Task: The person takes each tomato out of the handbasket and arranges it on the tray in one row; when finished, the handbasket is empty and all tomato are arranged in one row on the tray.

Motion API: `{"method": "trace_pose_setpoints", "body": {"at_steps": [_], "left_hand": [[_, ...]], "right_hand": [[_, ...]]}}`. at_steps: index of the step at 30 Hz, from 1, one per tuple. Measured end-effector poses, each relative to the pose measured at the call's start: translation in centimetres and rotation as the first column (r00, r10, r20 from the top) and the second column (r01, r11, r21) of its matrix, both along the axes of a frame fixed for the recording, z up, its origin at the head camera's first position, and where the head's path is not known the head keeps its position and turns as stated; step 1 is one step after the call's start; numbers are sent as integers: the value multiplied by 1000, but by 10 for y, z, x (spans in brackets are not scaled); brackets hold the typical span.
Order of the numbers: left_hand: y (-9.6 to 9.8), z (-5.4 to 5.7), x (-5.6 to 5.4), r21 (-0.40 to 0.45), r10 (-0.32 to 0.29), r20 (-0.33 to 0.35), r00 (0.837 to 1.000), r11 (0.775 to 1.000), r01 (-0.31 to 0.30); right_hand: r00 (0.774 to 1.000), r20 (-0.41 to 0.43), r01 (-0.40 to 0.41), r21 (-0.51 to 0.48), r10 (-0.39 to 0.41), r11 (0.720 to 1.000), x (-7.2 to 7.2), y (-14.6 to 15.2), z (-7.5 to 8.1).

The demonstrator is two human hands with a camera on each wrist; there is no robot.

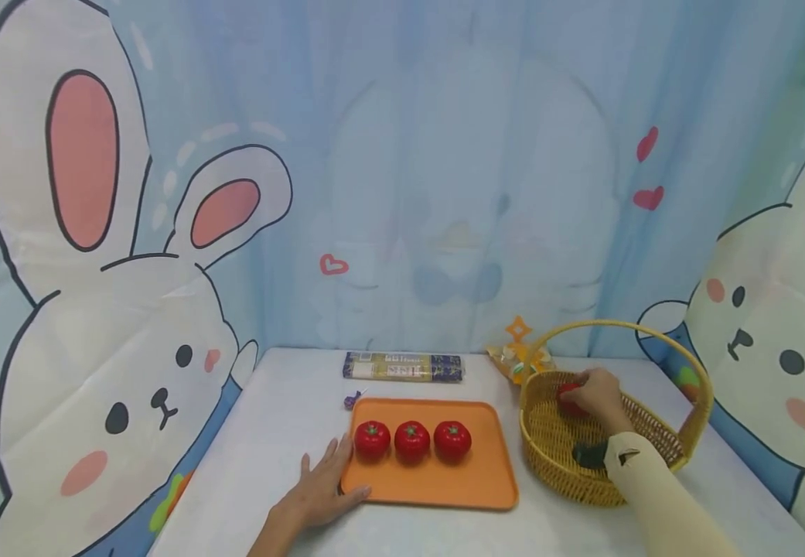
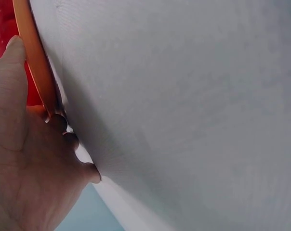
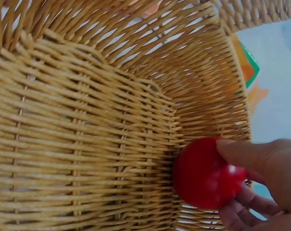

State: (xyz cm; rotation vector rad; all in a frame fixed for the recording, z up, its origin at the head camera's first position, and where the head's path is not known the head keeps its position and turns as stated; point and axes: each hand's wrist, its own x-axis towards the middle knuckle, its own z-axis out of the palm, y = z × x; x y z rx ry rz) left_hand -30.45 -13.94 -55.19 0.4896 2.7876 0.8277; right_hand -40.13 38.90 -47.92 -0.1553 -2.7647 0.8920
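Observation:
My right hand [image 1: 598, 398] reaches into a wicker basket [image 1: 562, 483] with a tall handle. Its thumb and fingers grip a red tomato [image 3: 205, 173] beside the basket's inner wall in the right wrist view. On the orange tray [image 1: 437, 489], three red tomatoes with green tops stand in a row: a left one [image 1: 372, 442], a middle one [image 1: 412, 443] and a right one [image 1: 452, 442]. My left hand [image 1: 322, 487] rests spread at the tray's left corner. In the left wrist view, its thumb [image 2: 13, 53] lies over the tray's rim [image 2: 37, 57].
Behind the tray lies a long blue-and-cream packet [image 1: 402, 367], with a small purple item [image 1: 352, 400] near the tray's back left corner. A yellow-orange bag [image 1: 513, 360] sits behind the basket. A rabbit-print curtain [image 1: 444, 170] backs the white table [image 1: 235, 464].

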Motion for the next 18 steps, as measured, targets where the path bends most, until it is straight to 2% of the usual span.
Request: {"method": "trace_pose_setpoints", "body": {"at_steps": [3, 9, 13, 18], "left_hand": [[0, 2, -1, 2, 0, -5, 1000, 1000, 0], [3, 4, -2, 15, -2, -9, 1000, 1000, 2], [3, 2, -2, 16, -8, -9, 1000, 1000, 8], [-1, -1, 0, 26, -13, -9, 1000, 1000, 14]], "right_hand": [[1000, 13, 18, -16, -18, 1000, 2, 0, 0], [988, 157, 12, -82, 1, 997, 6, 0, -3], [987, 159, 1, -97, 14, 995, 8, -1, -5], [978, 202, -26, -108, 47, 994, 8, -5, -11]]}}
